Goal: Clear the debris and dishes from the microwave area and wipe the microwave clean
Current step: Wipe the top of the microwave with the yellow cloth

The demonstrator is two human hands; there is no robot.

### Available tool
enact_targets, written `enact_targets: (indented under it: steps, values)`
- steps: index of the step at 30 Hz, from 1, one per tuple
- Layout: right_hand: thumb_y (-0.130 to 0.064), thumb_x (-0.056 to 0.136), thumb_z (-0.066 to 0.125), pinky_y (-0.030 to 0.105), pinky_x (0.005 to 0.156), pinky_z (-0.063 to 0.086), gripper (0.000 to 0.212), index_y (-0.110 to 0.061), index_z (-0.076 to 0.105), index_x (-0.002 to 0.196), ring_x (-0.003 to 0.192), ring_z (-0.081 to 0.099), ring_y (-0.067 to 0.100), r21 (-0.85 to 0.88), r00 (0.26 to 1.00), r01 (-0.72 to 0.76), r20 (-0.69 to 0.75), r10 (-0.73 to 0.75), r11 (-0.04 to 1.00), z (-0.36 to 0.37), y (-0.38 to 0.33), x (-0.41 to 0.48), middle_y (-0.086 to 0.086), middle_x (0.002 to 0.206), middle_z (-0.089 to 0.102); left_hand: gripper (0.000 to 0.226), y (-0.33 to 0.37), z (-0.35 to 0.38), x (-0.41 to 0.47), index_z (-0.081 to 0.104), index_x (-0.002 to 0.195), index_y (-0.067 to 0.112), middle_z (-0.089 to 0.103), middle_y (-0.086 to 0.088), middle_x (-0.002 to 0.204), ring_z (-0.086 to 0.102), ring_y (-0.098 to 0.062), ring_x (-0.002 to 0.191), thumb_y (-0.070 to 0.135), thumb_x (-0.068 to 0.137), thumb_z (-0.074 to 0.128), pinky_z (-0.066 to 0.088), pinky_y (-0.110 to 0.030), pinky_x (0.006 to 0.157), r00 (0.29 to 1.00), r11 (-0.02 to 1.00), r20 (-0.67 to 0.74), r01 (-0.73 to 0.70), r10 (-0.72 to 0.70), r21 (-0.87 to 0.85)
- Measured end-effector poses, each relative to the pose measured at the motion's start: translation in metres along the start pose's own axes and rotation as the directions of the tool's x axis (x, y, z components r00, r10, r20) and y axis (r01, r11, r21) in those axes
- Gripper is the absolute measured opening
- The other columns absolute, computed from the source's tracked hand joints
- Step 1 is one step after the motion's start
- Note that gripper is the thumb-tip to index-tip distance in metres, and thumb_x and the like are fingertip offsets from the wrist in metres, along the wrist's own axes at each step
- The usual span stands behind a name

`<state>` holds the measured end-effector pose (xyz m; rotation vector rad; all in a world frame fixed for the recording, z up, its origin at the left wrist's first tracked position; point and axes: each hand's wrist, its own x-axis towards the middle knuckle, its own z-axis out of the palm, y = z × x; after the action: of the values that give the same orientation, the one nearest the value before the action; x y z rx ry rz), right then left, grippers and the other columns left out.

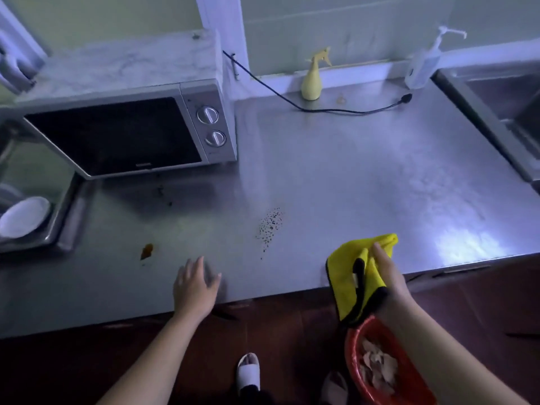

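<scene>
A silver microwave [131,127] with a dark door and two knobs stands at the back left of the steel counter [365,176]. Dark crumbs [270,225] lie scattered at the counter's middle, and a brown smear [146,250] sits to the left near the front. My right hand [388,273] grips a yellow cloth with black trim [355,270] at the front edge. My left hand [194,285] hovers flat over the counter's front edge with straight fingers, holding nothing. A white dish [24,216] lies in the left sink.
A yellow spray bottle [312,80] and a clear pump bottle [420,65] stand at the back. A black power cord [336,109] trails across the back of the counter. A red bin [388,366] with scraps sits on the floor below my right arm. A second sink [502,106] is at the right.
</scene>
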<state>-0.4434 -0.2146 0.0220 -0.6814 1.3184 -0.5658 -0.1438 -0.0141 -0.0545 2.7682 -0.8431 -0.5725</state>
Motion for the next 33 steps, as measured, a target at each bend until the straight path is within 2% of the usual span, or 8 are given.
enact_targets:
  steps: [4, 6, 9, 15, 19, 22, 26, 33]
  values:
    - [-0.042, 0.097, 0.053, 0.033, 0.062, 0.053, 0.029, -0.02, 0.07, 0.088, 0.073, 0.067, 0.022, -0.391, 0.92, 0.353, -0.019, -0.391, 0.85, 0.019, -0.039, 0.03, 0.023, 0.096, 0.072, 0.075, -0.021, 0.021, 0.032, 0.01, 0.16, 0.02, 0.006, -0.01, 0.168, 0.003, -0.031, 0.154, 0.06, 0.099, 0.029, 0.004, -0.048, 0.123, 0.999, 0.987, -0.017, -0.024, 0.027, 0.158]
    - [-0.046, 0.093, 0.047, 0.045, 0.078, 0.057, 0.032, -0.03, 0.07, 0.107, 0.092, 0.072, 0.027, -0.566, 0.767, 0.623, 0.304, -0.565, 0.541, 0.028, -0.04, 0.044, 0.015, 0.106, 0.073, 0.077, -0.026, 0.032, 0.038, 0.014, 0.16, 0.019, 0.01, -0.011, 0.167, 0.005, -0.03, 0.154, 0.063, 0.096, 0.021, 0.003, -0.048, 0.123, 0.994, 0.98, -0.085, -0.057, 0.074, 0.189]
    - [-0.06, 0.094, 0.031, 0.053, 0.119, 0.011, 0.06, -0.035, 0.05, 0.144, 0.152, 0.022, 0.022, -0.709, 0.627, 0.702, 0.66, -0.415, -0.067, 0.049, -0.025, 0.089, -0.006, 0.159, 0.037, 0.081, -0.034, 0.043, 0.042, 0.02, 0.159, 0.019, 0.017, -0.011, 0.166, 0.012, -0.029, 0.153, 0.065, 0.093, 0.021, 0.007, -0.049, 0.122, 0.983, 0.978, -0.148, -0.081, 0.11, 0.191]
    - [-0.057, 0.101, 0.032, 0.04, 0.122, -0.013, 0.067, -0.025, 0.019, 0.159, 0.154, -0.003, 0.009, -0.847, 0.937, 0.231, 0.061, -0.344, 0.479, 0.135, 0.03, 0.139, -0.006, 0.168, 0.011, 0.079, -0.041, 0.055, 0.047, 0.024, 0.158, 0.02, 0.022, -0.011, 0.164, 0.016, -0.03, 0.152, 0.063, 0.091, 0.032, 0.01, -0.05, 0.121, 0.965, 0.977, -0.229, -0.081, 0.126, 0.195]
    - [-0.071, 0.083, 0.044, 0.043, 0.123, 0.017, 0.081, -0.027, 0.041, 0.151, 0.15, 0.026, 0.018, -0.38, 0.966, 0.211, 0.223, -0.132, 0.901, 0.178, 0.005, 0.159, -0.001, 0.16, 0.036, 0.08, -0.043, 0.056, 0.049, 0.027, 0.157, 0.02, 0.024, -0.012, 0.163, 0.017, -0.03, 0.152, 0.061, 0.089, 0.035, 0.011, -0.05, 0.121, 0.959, 0.975, -0.252, -0.078, 0.13, 0.206]
    - [-0.058, 0.095, 0.044, 0.038, 0.118, 0.03, 0.065, -0.019, 0.046, 0.147, 0.141, 0.044, 0.015, -0.373, 0.902, 0.283, 0.417, -0.113, 0.884, 0.203, -0.022, 0.182, 0.001, 0.151, 0.049, 0.08, -0.039, 0.054, 0.048, 0.027, 0.157, 0.019, 0.025, -0.012, 0.163, 0.018, -0.031, 0.151, 0.061, 0.09, 0.035, 0.011, -0.051, 0.121, 0.962, 0.973, -0.25, -0.048, 0.105, 0.226]
    - [-0.058, 0.101, 0.04, 0.045, 0.121, -0.016, 0.07, -0.036, 0.008, 0.16, 0.151, -0.021, 0.009, -0.853, 0.852, 0.522, 0.522, -0.029, -0.008, 0.226, -0.016, 0.205, -0.013, 0.167, -0.01, 0.079, -0.038, 0.053, 0.049, 0.025, 0.158, 0.019, 0.024, -0.013, 0.163, 0.018, -0.032, 0.151, 0.061, 0.091, 0.033, 0.013, -0.053, 0.122, 0.958, 0.975, -0.262, -0.065, 0.121, 0.212]
    - [-0.071, 0.096, 0.026, 0.045, 0.116, -0.026, 0.067, -0.059, -0.013, 0.149, 0.142, -0.041, 0.011, -0.626, 0.69, 0.715, 0.704, 0.169, -0.31, 0.179, 0.018, 0.158, -0.015, 0.158, -0.034, 0.079, -0.04, 0.055, 0.049, 0.019, 0.159, 0.022, 0.019, -0.012, 0.165, 0.012, -0.03, 0.153, 0.063, 0.093, 0.028, 0.009, -0.051, 0.123, 0.958, 0.975, -0.26, -0.061, 0.118, 0.214]
